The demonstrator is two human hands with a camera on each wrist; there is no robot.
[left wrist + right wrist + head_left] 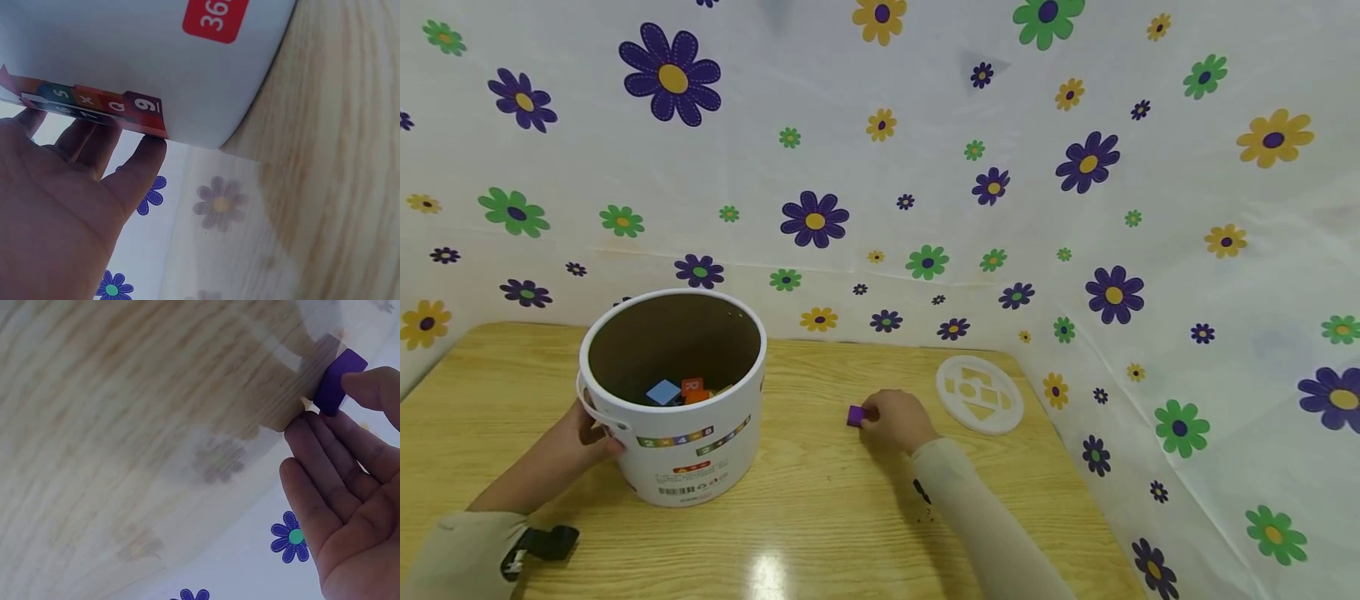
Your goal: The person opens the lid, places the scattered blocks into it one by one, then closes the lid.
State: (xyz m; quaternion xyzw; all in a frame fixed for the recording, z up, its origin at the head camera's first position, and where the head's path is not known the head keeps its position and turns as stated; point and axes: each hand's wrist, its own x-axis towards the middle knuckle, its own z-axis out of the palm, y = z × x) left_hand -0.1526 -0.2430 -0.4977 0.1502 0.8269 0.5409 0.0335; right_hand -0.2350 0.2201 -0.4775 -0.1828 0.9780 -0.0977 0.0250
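Observation:
A white bucket (700, 454) with a wire-like white handle stands upright on the left of the table. Inside it lie several blocks, among them a blue one (664, 392), a red one with a letter (692, 385) and an orange one (697, 397). My left hand (582, 442) rests against the bucket's left side; the left wrist view has its spread fingertips on the printed band (94, 103). Right of the bucket, my right hand (901, 419) pinches a small purple block (855, 416) between thumb and fingers, low over the tabletop. In the right wrist view, the thumb covers part of this block (337, 381).
A round white stencil plate (980, 395) with cut-out shapes lies at the table's back right. The wooden table (820, 517) meets flower-patterned sheeting (850, 167) at the back and right. Each sleeve has a dark wrist device, the left one (550, 543) showing most.

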